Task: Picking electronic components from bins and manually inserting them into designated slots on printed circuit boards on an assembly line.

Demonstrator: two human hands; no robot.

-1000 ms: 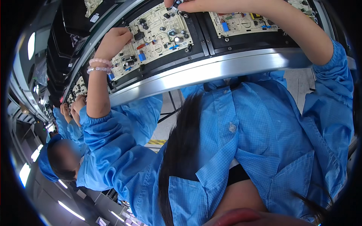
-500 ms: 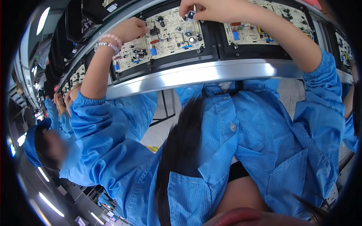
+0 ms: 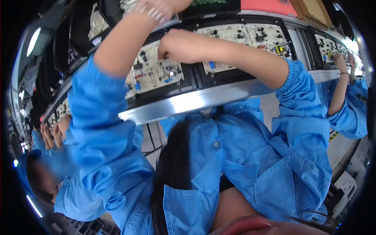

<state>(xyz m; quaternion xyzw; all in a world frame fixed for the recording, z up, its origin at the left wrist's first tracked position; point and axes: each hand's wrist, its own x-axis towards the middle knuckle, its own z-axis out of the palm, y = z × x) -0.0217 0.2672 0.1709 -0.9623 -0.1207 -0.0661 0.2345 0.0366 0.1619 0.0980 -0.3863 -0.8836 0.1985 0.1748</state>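
Observation:
My left hand (image 3: 178,5) reaches far forward, past the boards, to a black tray (image 3: 213,11) that holds green parts (image 3: 207,2). The upper edge of the picture cuts off its fingers, and a beaded bracelet (image 3: 153,9) circles the wrist. Lower down, my right hand (image 3: 184,46) is over a pale circuit board (image 3: 156,72) with blue, black and red components. Its fingers are curled and closed, with the tips pointing down at the board. Anything between them is hidden by the hand.
A second circuit board (image 3: 250,37) sits in a black frame to the right. A shiny metal rail (image 3: 188,102) runs along the near side. Behind are a red bin (image 3: 268,6) and a cardboard box (image 3: 311,11). Co-workers' hands (image 3: 340,62) work at both sides.
My left hand has left the board and moved forward and right to the tray. My right hand has come down lower over the board; the small part seen in its fingers is hidden now.

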